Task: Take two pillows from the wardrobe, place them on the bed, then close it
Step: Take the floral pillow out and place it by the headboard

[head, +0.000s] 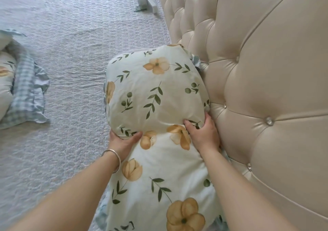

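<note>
Two cream pillows printed with yellow flowers and green leaves lie on the bed against the headboard. The farther pillow [156, 90] is bulged upward. My left hand [124, 140], with a silver bangle on the wrist, grips its near left edge. My right hand [202, 133] grips its near right edge, close to the headboard. The nearer pillow [159, 182] lies flat under my forearms and runs to the bottom of the view. The wardrobe is out of view.
A grey quilted bedspread [74, 53] covers the bed. The tufted cream headboard [262, 71] fills the right side. Folded floral and checked bedding [23, 88] lies at the left edge. A white charger with cable [143, 0] rests far up by the headboard.
</note>
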The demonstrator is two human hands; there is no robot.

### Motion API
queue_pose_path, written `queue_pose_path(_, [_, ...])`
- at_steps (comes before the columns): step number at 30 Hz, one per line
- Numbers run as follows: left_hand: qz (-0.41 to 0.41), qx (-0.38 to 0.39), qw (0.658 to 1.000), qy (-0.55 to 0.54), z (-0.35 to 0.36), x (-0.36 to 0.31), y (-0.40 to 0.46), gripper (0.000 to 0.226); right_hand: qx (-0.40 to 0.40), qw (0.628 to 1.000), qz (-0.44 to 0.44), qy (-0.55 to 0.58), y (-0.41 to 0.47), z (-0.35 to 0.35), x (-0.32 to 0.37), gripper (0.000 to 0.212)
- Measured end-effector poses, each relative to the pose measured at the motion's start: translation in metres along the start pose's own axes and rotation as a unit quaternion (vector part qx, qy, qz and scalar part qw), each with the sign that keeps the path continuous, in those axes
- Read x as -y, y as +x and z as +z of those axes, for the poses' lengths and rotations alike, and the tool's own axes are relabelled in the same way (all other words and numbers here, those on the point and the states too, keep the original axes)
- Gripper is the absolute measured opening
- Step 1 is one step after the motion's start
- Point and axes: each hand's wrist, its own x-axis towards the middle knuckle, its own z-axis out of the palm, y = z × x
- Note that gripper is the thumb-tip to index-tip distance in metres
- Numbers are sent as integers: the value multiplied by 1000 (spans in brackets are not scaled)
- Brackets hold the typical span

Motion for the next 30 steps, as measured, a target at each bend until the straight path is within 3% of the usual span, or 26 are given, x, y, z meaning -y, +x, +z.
queue_pose_path(3, [2, -14, 1000, 14, 0, 2, 0, 103, -10, 1000, -8, -18, 3, 2, -3, 84])
queue_pose_path(6, [27, -71, 989, 125, 0, 1, -12, 117, -36, 997, -29, -55, -5, 0, -2, 80])
queue_pose_path(10, [104, -86, 957, 256, -1, 0, -42, 105, -50, 989, -38, -132, -32, -12, 1, 67])
queue_pose_path(15, [71, 4, 954, 290, -27, 6, -69, 88, 10, 982, -25, -187, -85, -36, -15, 59])
queue_pose_path(20, [95, 64, 937, 330, -55, -3, -113, 80, 81, 968, 5, -239, -131, -65, -16, 54])
queue_pose_path(24, [156, 37, 924, 346, -84, -13, -148, 78, 81, 967, 1, -242, -163, -84, -2, 45])
queue_pose_path(30, [172, -12, 932, 318, -139, -14, -196, 78, 87, 976, -61, -190, -218, -88, 43, 42])
